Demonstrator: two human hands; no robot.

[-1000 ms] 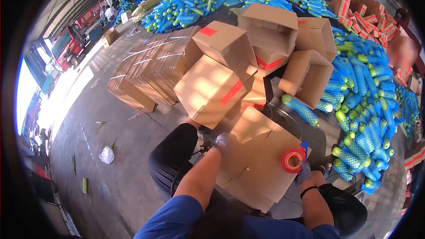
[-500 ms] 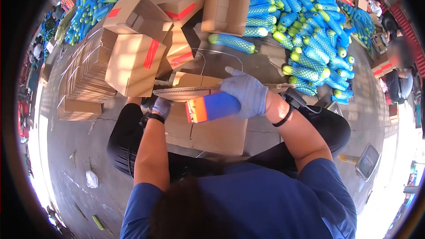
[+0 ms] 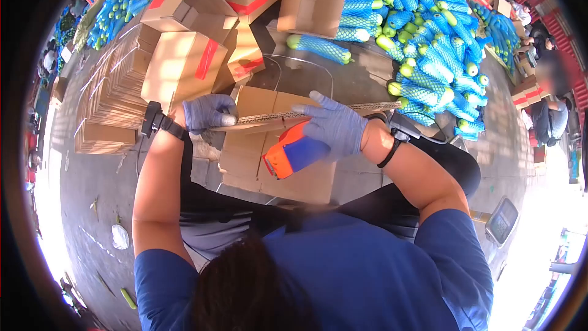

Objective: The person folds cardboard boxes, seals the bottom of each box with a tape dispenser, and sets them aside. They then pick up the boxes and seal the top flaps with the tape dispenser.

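My left hand (image 3: 210, 112), in a grey-blue glove, grips the left end of a flat cardboard piece (image 3: 269, 117) seen edge-on. My right hand (image 3: 334, 125), gloved too, holds an orange and blue tape dispenser (image 3: 291, 154) below that edge, with its orange end pointing down and left. The right fingertips also reach the cardboard edge. Between my legs lies more brown cardboard (image 3: 275, 175), its flaps partly hidden behind the edge and the dispenser.
Open boxes (image 3: 184, 64) with red tape stand ahead. Flattened cartons (image 3: 113, 95) are stacked at left. Green vegetables in blue netting (image 3: 429, 43) are heaped at the right, one (image 3: 318, 48) apart. A scale (image 3: 502, 220) is at lower right. People (image 3: 549, 113) are at far right.
My left hand has moved up and left onto the cardboard's end. The cardboard edge now tilts, higher at the right. The dispenser has turned, its orange end pointing further down.
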